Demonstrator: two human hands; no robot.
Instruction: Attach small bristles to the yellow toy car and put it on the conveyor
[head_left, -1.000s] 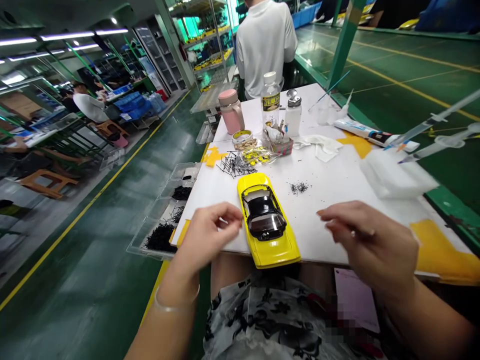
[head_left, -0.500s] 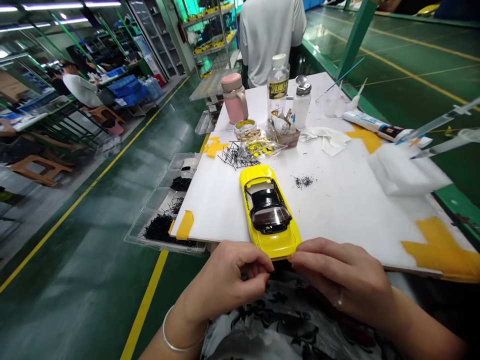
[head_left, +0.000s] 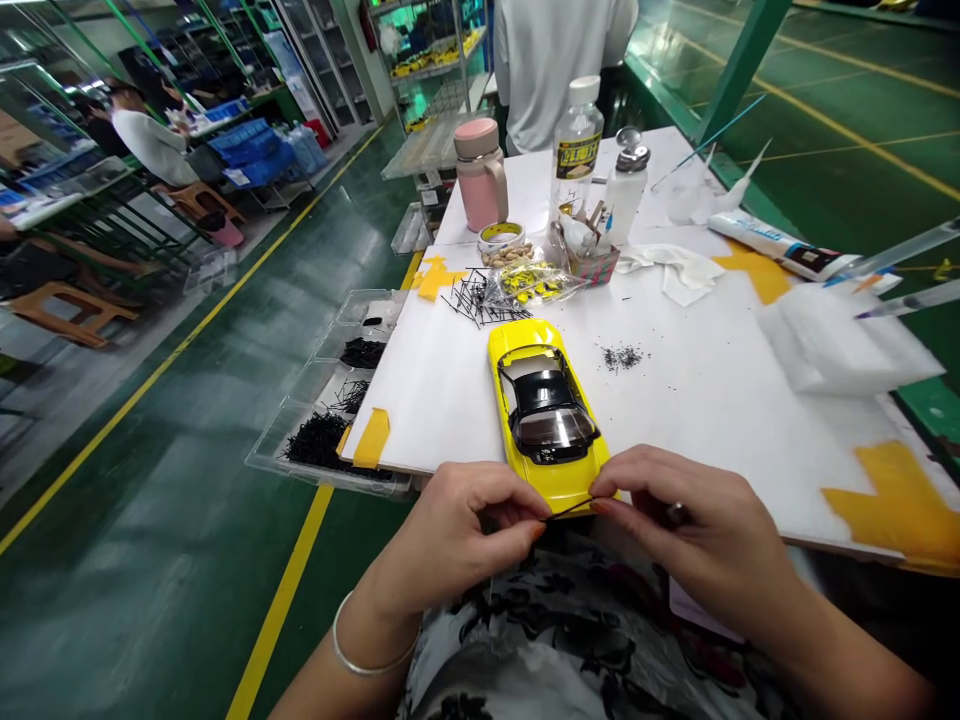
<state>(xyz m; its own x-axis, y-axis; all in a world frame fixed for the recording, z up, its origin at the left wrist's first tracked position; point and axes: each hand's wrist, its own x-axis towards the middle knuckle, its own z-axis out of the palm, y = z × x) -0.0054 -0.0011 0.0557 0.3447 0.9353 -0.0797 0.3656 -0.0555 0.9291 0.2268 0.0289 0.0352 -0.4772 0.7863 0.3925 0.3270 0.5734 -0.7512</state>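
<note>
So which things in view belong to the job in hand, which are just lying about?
Seemingly in the job:
thin black strip, between left hand and right hand
yellow car body
loose black strips (similar)

Probably just lying about:
pink mug
clear bottle
white cloth or tissue

And in they come, left hand [head_left: 484, 515] and right hand [head_left: 694, 525], wide apart a second ago, a thin black strip [head_left: 570, 509] now visible between their fingertips!

Workbenches [head_left: 697, 420], a metal rack [head_left: 439, 78] and painted floor lines [head_left: 291, 580] mark a factory workshop.
</note>
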